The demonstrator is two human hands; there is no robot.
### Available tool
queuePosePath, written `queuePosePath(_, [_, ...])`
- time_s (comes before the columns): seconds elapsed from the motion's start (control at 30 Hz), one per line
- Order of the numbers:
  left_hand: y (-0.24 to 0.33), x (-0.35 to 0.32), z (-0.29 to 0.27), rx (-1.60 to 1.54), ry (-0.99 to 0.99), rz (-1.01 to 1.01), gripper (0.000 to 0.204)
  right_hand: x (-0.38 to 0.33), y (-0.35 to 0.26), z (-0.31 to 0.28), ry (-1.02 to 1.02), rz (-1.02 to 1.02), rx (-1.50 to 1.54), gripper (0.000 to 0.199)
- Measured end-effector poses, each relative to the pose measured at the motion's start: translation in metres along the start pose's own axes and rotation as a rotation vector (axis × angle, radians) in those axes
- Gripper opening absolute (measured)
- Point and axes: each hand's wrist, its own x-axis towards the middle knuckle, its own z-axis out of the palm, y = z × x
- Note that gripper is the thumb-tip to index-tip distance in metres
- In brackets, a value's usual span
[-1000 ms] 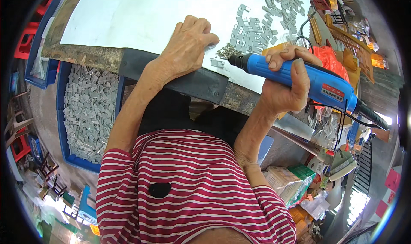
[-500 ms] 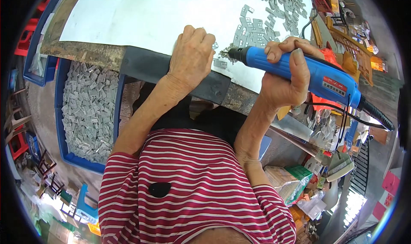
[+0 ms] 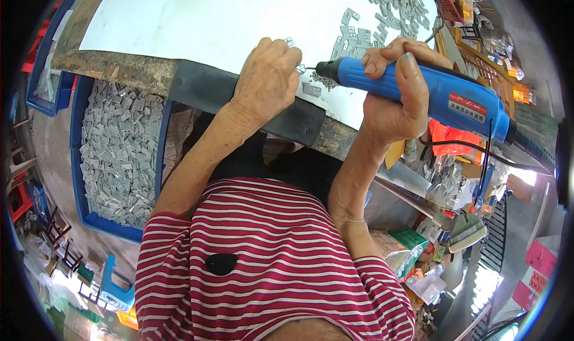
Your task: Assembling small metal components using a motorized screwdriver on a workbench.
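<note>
In my right hand [image 3: 400,90] is a blue electric screwdriver [image 3: 442,99], the fingers wrapped round its body and the thumb along its side. Its thin bit points left and reaches the edge of a small grey metal piece [image 3: 301,69]. My left hand [image 3: 267,81] is closed on that piece over the near edge of the white sheet, and the fingers cover most of it. Another bit of metal [image 3: 289,41] shows just past the knuckles. A loose grey piece [image 3: 311,90] lies below the screwdriver's nose, beside a patch of small dark screws [image 3: 327,81].
Several grey pieces [image 3: 359,39] are spread on the white sheet [image 3: 197,18], with a bigger heap [image 3: 397,6] at the far right. At the left, a blue crate [image 3: 113,227] is full of similar pieces. A black cable [image 3: 472,148] hangs near the screwdriver.
The screwdriver has moved slightly left, bringing its bit to the piece at my left hand. My left hand stays almost in place, with more of the metal showing beside it.
</note>
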Motion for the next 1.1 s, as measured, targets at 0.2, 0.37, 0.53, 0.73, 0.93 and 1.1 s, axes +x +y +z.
queuePosePath(0.2, [-0.0008, 0.0000, 0.0010, -0.013, 0.011, -0.006, 0.013, -0.0005, 0.0023, 0.0090, -0.021, 0.015, -0.030, 0.021])
queuePosePath(0.37, [0.0007, 0.0005, 0.0002, 0.026, -0.013, -0.001, 0.009, 0.0000, 0.0052, 0.0093, -0.033, 0.006, -0.021, 0.021])
queuePosePath(0.53, [0.0009, 0.0003, -0.0001, 0.025, -0.010, 0.000, 0.010, -0.0001, 0.0061, 0.0088, -0.033, 0.011, -0.032, 0.021])
queuePosePath(0.73, [0.0005, 0.0001, 0.0006, 0.026, -0.008, 0.001, 0.010, -0.0017, 0.0067, 0.0098, -0.017, 0.031, -0.059, 0.021])
queuePosePath(0.93, [0.0007, 0.0002, -0.0002, 0.032, -0.019, -0.006, 0.010, -0.0013, 0.0073, 0.0097, -0.024, 0.035, -0.047, 0.021])
queuePosePath(1.1, [0.0011, 0.0003, 0.0001, 0.029, -0.021, -0.008, 0.010, -0.0036, 0.0076, 0.0066, -0.047, 0.035, -0.095, 0.021])
